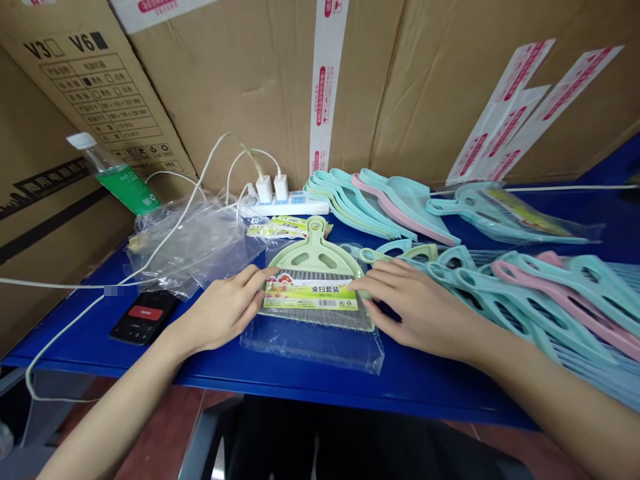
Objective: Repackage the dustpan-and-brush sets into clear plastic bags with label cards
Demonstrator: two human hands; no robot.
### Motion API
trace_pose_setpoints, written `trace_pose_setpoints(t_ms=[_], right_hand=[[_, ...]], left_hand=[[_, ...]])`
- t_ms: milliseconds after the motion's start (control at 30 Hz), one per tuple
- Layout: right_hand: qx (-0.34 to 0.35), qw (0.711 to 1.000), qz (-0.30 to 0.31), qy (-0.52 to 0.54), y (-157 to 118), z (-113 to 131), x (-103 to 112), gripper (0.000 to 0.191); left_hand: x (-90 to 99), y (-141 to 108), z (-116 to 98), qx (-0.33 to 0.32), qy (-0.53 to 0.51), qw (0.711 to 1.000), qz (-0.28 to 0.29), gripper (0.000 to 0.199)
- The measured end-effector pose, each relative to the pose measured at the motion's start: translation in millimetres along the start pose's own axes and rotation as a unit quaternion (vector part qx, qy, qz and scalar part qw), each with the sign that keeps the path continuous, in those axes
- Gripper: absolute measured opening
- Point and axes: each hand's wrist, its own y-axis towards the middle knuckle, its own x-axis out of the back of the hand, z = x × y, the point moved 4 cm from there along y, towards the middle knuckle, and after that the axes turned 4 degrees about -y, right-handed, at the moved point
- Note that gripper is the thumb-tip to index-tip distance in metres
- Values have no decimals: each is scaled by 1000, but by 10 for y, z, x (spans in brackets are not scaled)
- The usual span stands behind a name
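A pale green dustpan-and-brush set lies on the blue table in front of me, inside a clear plastic bag. Its handle points away from me, and grey bristles face up. Across them sits a yellow-green label card with mushroom pictures. My left hand grips the left edge of the set, its fingers curled by the card's end. From the right, my right hand holds the opposite edge, a fingertip reaching onto the card. The bag's loose lower end spreads flat toward me.
Several blue, green and pink dustpans are stacked behind, and brushes pile up at right. A bagged set lies beyond. At left are empty bags, a phone, a bottle and a power strip with cables.
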Motion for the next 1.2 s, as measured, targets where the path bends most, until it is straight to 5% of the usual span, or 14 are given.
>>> trace_pose_setpoints(t_ms=[200, 500, 800, 1200], right_hand=[[1, 1000, -7, -7, -9, -44, 11, 22], [20, 998, 29, 47, -1, 34, 47, 21], [28, 998, 6, 58, 2, 82, 35, 21], [24, 998, -3, 65, 9, 89, 36, 22]], left_hand=[[37, -4, -14, -35, 31, 997, -64, 44], [58, -55, -180, -225, -80, 967, -86, 25], [-1, -70, -232, -267, -50, 956, -109, 24], [-62, -14, -258, -251, 31, 965, -64, 38]])
